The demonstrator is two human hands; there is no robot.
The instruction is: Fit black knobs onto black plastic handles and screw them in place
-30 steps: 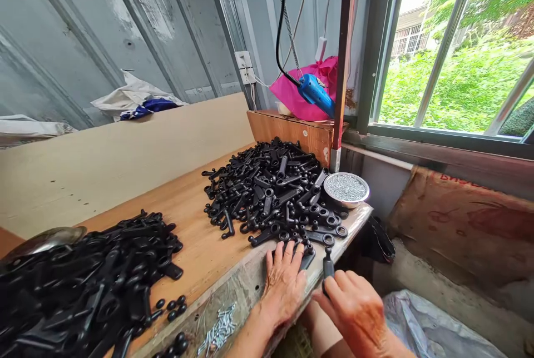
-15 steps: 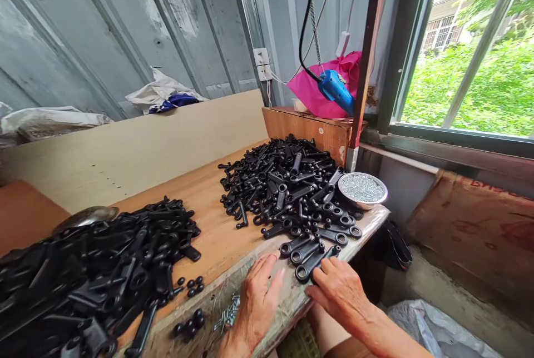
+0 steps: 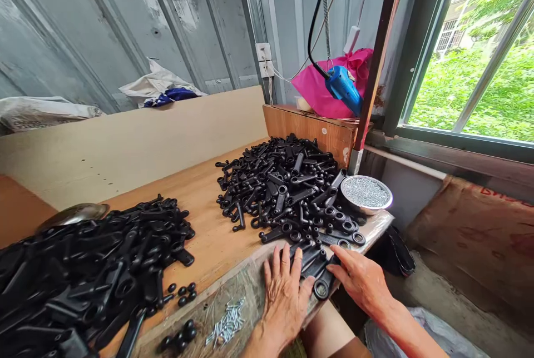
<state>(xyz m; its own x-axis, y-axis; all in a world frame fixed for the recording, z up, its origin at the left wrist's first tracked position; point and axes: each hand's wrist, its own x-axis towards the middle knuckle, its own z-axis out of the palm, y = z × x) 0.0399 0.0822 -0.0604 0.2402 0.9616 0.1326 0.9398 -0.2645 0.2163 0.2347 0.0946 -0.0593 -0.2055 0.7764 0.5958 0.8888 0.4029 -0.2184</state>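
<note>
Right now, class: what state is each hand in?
Left hand: open, spread against black handles.
Right hand: closed, gripping the nearest black handle.

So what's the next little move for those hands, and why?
I'd probably have the right hand nudge the outermost black handle in against the neighbouring handles: its ring end sits close to the edge of the table, finger and thumb are at its other end, and the left hand lies over the row, seemingly able to brace it.

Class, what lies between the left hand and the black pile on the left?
From the hand: loose screws, then two clusters of black balls, as the head view shows.
</note>
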